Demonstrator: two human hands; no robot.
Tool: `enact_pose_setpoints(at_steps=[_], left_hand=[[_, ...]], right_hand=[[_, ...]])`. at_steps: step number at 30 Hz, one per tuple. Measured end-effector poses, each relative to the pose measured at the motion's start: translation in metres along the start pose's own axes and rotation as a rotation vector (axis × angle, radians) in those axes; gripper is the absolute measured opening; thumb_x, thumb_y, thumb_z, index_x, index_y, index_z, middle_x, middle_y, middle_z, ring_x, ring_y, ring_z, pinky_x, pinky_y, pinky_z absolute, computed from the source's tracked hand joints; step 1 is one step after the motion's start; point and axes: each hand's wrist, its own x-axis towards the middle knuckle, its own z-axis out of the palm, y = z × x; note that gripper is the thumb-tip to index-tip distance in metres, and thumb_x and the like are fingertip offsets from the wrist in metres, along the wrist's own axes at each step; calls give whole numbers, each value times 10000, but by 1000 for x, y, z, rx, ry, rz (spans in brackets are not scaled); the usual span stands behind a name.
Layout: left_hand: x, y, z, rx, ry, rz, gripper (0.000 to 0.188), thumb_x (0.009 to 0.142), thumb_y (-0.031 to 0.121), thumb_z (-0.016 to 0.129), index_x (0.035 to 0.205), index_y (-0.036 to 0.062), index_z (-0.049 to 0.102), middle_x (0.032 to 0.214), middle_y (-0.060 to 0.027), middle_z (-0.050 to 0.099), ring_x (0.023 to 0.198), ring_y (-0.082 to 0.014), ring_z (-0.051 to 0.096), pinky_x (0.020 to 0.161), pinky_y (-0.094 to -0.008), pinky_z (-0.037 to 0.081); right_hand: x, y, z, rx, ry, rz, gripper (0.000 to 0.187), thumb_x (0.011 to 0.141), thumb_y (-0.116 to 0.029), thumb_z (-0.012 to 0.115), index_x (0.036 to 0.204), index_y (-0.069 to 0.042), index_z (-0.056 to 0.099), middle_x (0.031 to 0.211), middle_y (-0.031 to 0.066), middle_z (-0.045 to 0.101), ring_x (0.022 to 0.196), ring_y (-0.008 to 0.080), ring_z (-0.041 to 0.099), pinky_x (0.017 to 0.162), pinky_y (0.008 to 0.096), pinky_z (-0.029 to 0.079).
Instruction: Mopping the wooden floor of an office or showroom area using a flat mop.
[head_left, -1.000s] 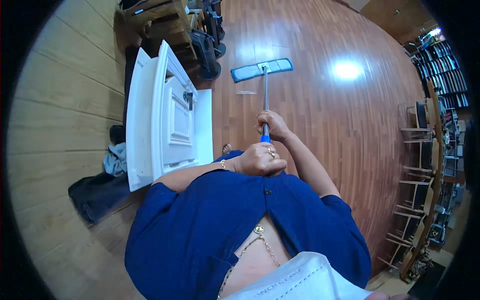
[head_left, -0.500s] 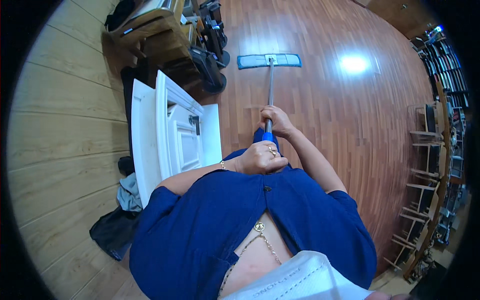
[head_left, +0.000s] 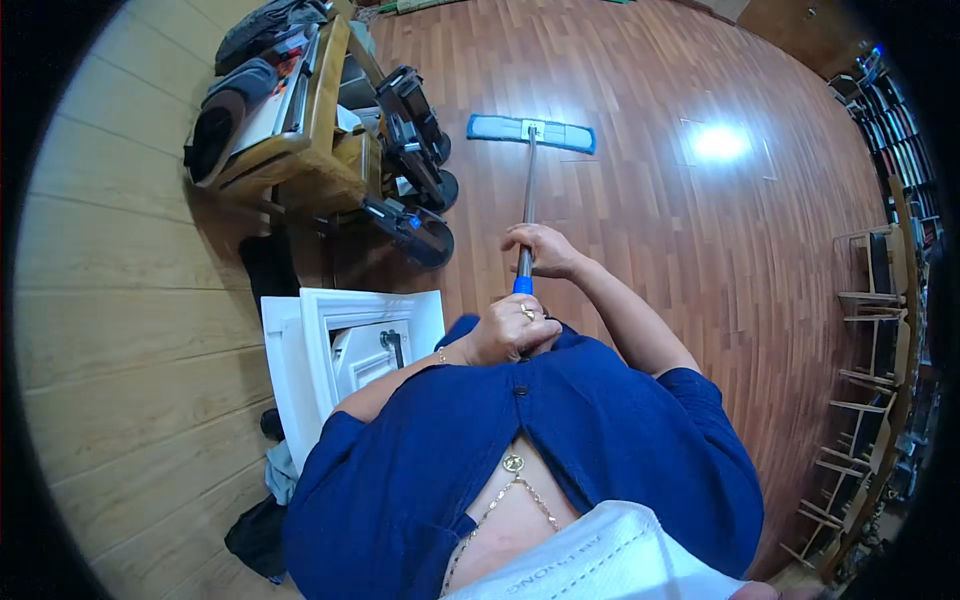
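A flat mop (head_left: 529,195) with a metal pole runs straight out in front of me. Its wide blue-edged pad (head_left: 570,137) lies flat on the wood floor. My left hand (head_left: 508,328), wearing a ring, is wrapped round the top of the pole close to my shirt. Further down the pole, just past its blue sleeve (head_left: 523,286), my right hand (head_left: 545,250) curls round the metal part. The handle's upper end is hidden under my left hand.
A white cabinet (head_left: 425,310) with a panelled door stands close on my left. Beyond it are a wooden desk (head_left: 290,165) loaded with items and black wheeled equipment (head_left: 415,225). Several chairs (head_left: 860,320) line the far right. A black bag (head_left: 255,540) lies by the left wall.
I have moved forward across the floor with the mop. The cabinet and desk now sit lower in view, nearer to me. Both hands stay on the pole.
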Motion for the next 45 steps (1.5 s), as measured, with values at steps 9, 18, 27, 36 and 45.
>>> enact_pose_setpoints(at_steps=[9,18,27,36,45], left_hand=[[34,-46,-27,-65,-91,-73,168,674,93,734,828,103,669,682,-76,621,727,-258,635,793,-377,512],[37,-144,-45,133,-137,-205,266,723,242,759,931,99,676,1027,-85,651,1170,-296,555,1053,-474,357],[45,-202,-53,-75,-264,-155,142,674,83,667,816,84,668,897,-57,674,1129,-280,583,1061,-450,362],[53,-254,-71,-188,-376,-192,196,683,103,661,878,105,682,959,-55,661,1213,-291,527,1113,-471,278],[87,-305,-103,-257,-544,-174,290,791,356,654,879,80,655,918,-66,620,1228,-318,489,1083,-474,288]], right_hand=[[41,30,-9,-270,95,203,254,793,-329,682,818,-81,632,989,113,656,1153,287,563,883,460,452],[101,108,-15,-400,23,388,345,801,-462,663,864,-122,673,1110,98,652,1236,229,512,887,508,391],[122,137,-14,-364,47,497,183,764,-271,672,880,-131,648,1103,107,655,1279,244,486,925,511,387],[152,171,-30,-333,37,445,297,748,-85,607,1037,-151,635,1174,67,622,1285,238,468,958,495,367],[204,257,-59,-259,-76,402,437,773,-209,664,1199,-165,583,1069,126,664,1025,329,620,876,453,493]])
